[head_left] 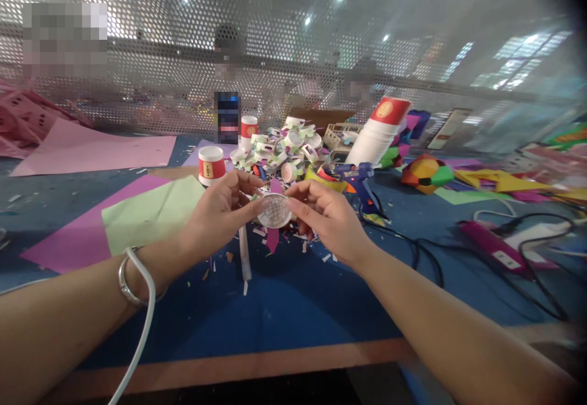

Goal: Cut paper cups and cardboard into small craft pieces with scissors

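My left hand [220, 209] and my right hand [328, 212] meet above the blue table, both pinching a small round white cup piece [274, 210] from opposite sides. A strip of magenta paper [274, 237] sticks out above and below the round piece. A white glue stick [244, 255] lies on the table just under my left fingers. A silver bangle sits on my left wrist, with a white cord running over it.
Paper cups [211, 165] with red labels stand behind my hands beside a heap of cut cup pieces [287, 145], a tilted cup stack [378, 131] and a blue glue gun [360, 182]. Coloured paper sheets [151, 212] lie left; cables and a power strip [523, 240] lie right. A perforated screen rises behind.
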`<state>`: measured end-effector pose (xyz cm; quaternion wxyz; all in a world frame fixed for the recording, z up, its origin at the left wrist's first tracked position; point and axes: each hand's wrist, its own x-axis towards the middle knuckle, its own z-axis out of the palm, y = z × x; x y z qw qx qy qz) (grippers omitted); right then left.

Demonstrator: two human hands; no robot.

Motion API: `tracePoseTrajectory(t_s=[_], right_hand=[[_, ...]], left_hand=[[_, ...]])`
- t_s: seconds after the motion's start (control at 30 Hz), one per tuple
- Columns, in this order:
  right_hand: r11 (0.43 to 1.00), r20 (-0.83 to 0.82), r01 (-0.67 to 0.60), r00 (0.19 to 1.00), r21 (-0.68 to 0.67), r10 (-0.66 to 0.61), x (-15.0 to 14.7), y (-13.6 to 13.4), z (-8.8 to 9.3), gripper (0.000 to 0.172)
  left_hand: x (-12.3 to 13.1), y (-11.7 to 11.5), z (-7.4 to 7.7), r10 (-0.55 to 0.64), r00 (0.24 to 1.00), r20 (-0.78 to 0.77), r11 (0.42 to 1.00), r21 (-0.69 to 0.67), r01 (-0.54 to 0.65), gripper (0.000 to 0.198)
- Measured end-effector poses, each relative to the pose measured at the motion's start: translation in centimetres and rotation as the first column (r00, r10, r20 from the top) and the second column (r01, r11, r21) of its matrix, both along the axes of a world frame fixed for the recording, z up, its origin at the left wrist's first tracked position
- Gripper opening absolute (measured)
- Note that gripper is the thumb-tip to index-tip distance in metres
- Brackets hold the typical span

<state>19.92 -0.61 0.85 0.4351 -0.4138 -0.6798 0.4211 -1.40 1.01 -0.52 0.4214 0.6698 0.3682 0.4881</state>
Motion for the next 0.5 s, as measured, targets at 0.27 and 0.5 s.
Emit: tracePoseTrajectory(t_s=[0.27, 0.5], right_hand=[[0.998, -0.025, -0.012, 1.0, -0.055, 0.011, 0.02, 0.14, -0.13, 0.029], [0.999, -0.01, -0.02, 1.0, -0.042, 0.02, 0.02, 0.22, -0.16, 0.031]], left_hand=[[-0.04, 0.04, -0.05, -0.009, 1.0, 0.005, 1.0, 0.011, 0.009, 0.033], [0.03, -0.05, 0.09, -0.008, 1.0, 0.008, 0.999, 0.031, 0.007, 0.03]])
